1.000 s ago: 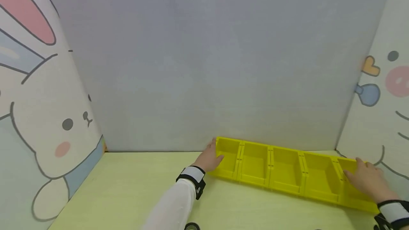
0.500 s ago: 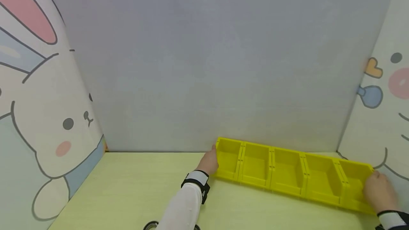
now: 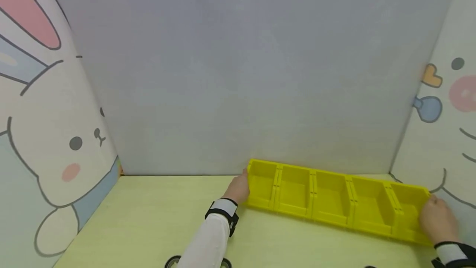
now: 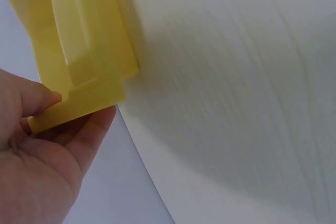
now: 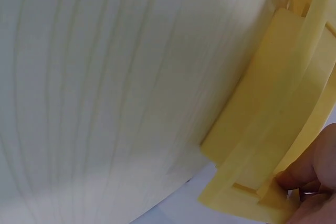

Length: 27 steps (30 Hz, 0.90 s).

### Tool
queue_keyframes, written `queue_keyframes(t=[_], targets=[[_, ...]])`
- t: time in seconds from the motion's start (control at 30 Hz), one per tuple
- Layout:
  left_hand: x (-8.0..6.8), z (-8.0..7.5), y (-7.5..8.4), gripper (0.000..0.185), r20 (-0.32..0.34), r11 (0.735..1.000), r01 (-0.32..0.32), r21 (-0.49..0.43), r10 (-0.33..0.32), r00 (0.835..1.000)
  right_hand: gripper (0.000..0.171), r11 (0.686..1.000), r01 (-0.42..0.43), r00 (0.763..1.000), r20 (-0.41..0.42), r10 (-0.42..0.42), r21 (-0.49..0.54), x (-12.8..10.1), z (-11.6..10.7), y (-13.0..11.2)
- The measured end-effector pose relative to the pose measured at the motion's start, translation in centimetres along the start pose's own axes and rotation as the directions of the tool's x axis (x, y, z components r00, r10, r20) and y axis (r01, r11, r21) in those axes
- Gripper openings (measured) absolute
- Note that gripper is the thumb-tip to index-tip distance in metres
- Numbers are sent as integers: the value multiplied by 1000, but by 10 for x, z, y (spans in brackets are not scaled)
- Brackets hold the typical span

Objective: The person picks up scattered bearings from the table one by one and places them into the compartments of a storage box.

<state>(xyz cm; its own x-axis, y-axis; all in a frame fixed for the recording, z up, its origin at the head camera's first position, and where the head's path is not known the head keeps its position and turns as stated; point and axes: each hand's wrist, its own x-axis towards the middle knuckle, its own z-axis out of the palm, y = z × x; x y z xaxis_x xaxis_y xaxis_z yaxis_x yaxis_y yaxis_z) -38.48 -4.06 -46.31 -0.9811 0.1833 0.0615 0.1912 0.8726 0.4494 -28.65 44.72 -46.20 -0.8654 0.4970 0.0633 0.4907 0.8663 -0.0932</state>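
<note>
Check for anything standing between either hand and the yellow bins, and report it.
Nothing visible does. The left hand pinches the lip at one end of the bins directly, and the right hand grips the other end, with nothing in between.

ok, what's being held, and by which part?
Yellow bin row: left hand pinches the edge at its left end, right hand the edge at its right.

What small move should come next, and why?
Probably the right hand should ease its end of the yellow five-compartment bin row toward the gray backdrop: it and the left hand grip opposite ends, but the row slants, its left end nearer the backdrop.
</note>
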Motion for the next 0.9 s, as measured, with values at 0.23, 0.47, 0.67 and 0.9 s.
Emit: queue_keyframes(t=[0.23,0.47,0.67,0.9], targets=[[-7,-3,-11,59,19,1000,1,30,-2,1000,40,984,180,982,-62,-180,10,-1,3,4],[-19,-11,-19,56,9,999,-25,28,25,1000,46,971,229,973,-62,-224,75,-5,2,2],[-34,-22,-33,56,23,998,-65,23,65,998,45,958,277,960,-69,-272,68,-9,0,-9],[-56,-39,-45,58,69,998,-64,-16,65,995,48,941,323,944,-106,-313,97,-18,-1,-22]])
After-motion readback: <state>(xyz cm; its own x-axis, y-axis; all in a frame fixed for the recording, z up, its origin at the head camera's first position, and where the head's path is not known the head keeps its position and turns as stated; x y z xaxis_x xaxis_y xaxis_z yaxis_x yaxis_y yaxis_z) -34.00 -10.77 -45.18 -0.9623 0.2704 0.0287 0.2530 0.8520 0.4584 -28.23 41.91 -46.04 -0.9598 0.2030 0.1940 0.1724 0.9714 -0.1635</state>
